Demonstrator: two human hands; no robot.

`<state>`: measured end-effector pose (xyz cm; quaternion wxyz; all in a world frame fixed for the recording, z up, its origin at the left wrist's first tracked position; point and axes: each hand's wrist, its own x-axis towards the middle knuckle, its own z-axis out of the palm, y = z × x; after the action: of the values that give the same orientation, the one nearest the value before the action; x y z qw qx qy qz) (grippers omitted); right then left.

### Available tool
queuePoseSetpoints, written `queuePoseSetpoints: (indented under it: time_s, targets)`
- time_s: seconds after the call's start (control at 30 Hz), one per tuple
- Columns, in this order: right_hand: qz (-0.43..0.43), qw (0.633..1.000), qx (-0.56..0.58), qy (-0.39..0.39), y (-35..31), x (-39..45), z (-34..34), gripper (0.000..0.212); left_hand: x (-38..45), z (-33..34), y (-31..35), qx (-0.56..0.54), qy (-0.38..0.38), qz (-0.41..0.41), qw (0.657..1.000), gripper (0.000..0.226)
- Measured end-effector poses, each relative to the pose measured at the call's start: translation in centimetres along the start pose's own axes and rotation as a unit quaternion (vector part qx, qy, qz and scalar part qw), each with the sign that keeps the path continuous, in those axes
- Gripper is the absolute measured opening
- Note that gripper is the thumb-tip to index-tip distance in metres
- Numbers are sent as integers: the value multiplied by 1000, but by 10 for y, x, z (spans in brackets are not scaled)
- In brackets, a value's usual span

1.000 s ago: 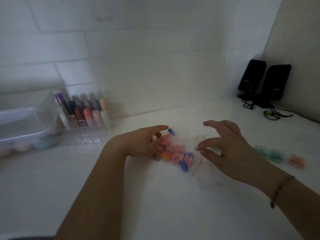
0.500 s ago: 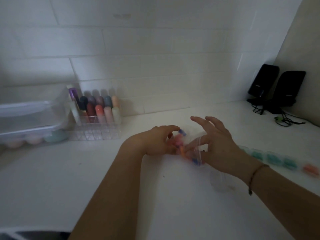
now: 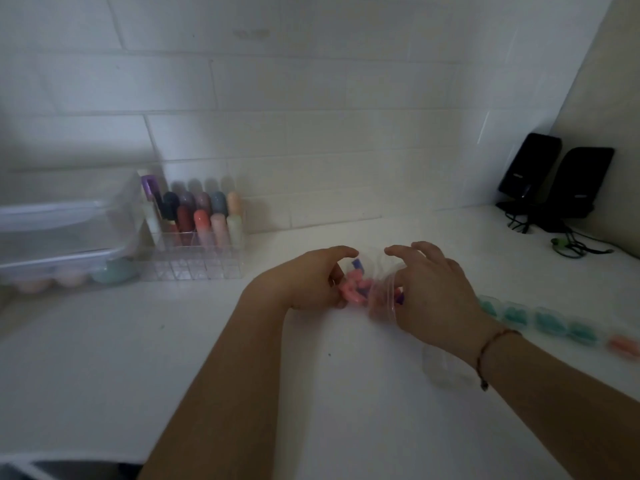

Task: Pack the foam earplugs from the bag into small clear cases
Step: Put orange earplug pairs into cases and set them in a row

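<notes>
1. Both hands have a grip on the bag [image 3: 372, 292]: left hand [image 3: 313, 280] curls its fingers round the left side, right hand [image 3: 433, 289] pinches the mouth end. It sits between them, low over the white desk [image 3: 242, 358]; can't tell if it touches.
2. Progress looks partway to me. 4 filled cases [image 3: 550, 322] with teal plugs sit in a row to the right, and a 5th orange case [image 3: 625, 345] ends the row.
3. Plenty left: pink and purple earplugs [image 3: 355, 289] are bunched up in the bag, and an empty case [image 3: 446, 370] waits by the right wrist.
4. Materials: thin crinkly clear plastic bag, stubby rounded foam plugs, small glossy see-through cases, smooth matte desk.
</notes>
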<state>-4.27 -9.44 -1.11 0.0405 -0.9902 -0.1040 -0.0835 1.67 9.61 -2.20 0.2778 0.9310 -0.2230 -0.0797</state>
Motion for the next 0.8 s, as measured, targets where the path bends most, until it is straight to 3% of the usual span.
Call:
queuePoseSetpoints:
  time_s: [0.2,0.47,0.63,0.7,0.8]
  targets:
    - [-27,999,7,29,5,3,7,11,-1,-2,1,9,28,14,999,75]
    - [-86,975,170,112,31,-3,6,25,0,-2,-9,24,86,-14,996,64]
    - [-74,984,126,105,49,-31,-19,16,-7,-10,-7,25,39,-44,998,69]
    - [-44,979,158,121,54,-51,-30,20,-11,-16,1,44,81,-27,995,73]
    - [-6,957,275,97,55,-80,-37,16,-15,-12,28,-1,197,98,975,63]
